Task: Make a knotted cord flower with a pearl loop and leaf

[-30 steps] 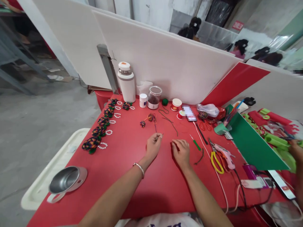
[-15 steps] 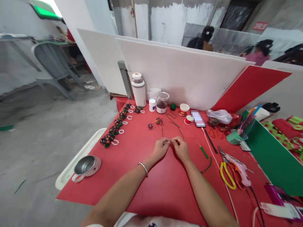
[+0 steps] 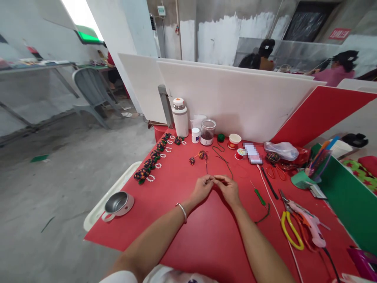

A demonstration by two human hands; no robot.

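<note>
Pinching: the left hand (image 3: 202, 189) has its thumb and forefinger closed on the dark strand (image 3: 206, 168), its other fingers curled in. 
Right hand (image 3: 230, 192): nearly closed, its thumb and forefinger meeting the left hand's fingertips; whether they have hold of the strand too cannot be told, as the spot is too small to make out. 
Dark strand: it runs from the left hand's fingers up the red table (image 3: 218, 243) to the multicoloured yarn ball (image 3: 202, 154), which lies just beyond the hands. 
Smaller yarn bundle (image 3: 192, 160): beside that ball, to its left. 
Green cord (image 3: 218, 149): loosely curved beyond the right hand, near a green ball (image 3: 220, 138). 
Left wrist: a silver bracelet (image 3: 182, 212). 
Right of the hands: a green-handled awl (image 3: 259, 196), a dark cord piece (image 3: 263, 215) near its handle, then yellow-handled pliers (image 3: 291, 232) and a pink glue gun (image 3: 316, 232). 
Left of the hands: a row of knotted yarn ornaments (image 3: 141, 175) with white bead loops, and a metal mug (image 3: 119, 204) near the table edge. 
Far edge: a white flask (image 3: 180, 122), a small white tub (image 3: 195, 135), a clear jar (image 3: 207, 134), a red thread spool (image 3: 240, 154) and a phone (image 3: 252, 153), its screen blurred. 
Behind: white boards (image 3: 241, 94) stand upright, with people seated beyond them.
</note>
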